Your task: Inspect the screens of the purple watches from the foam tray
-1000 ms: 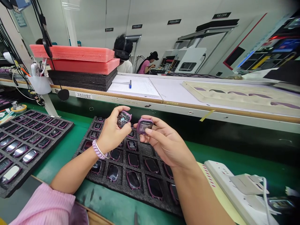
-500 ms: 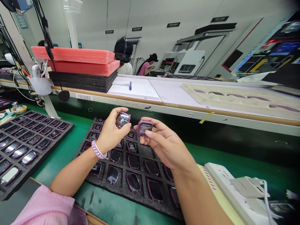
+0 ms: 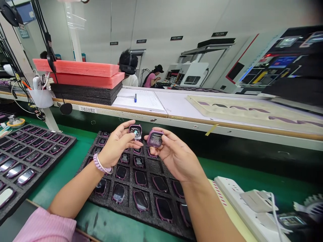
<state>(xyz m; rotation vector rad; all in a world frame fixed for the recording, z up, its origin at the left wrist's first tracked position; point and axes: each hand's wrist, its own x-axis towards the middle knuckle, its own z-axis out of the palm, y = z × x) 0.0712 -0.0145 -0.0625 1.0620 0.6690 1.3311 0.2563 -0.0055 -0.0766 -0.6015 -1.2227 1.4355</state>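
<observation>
My left hand grips a purple-framed smartwatch case whose lit screen shows a watch face; the thumb lies against the glass. Close by on the right, my right hand pinches a second purple watch case with lines of white text on its screen. Both are without straps and held up above a black foam tray. More purple watch cases sit in the tray's square pockets, some with text lit, others dark. One pocket under my right hand holds nothing. My forearms cover part of the tray.
Another foam tray full of watch cases lies at the left. A white power strip with plugs stands at the right. Along the back runs a shelf with red foam slabs, a blue pen and a cream tray of purple pieces. Two people sit beyond.
My left hand has turned its watch case so the screen faces me, now showing a lit face. The right-hand case is tilted slightly differently. The camera view has shifted slightly.
</observation>
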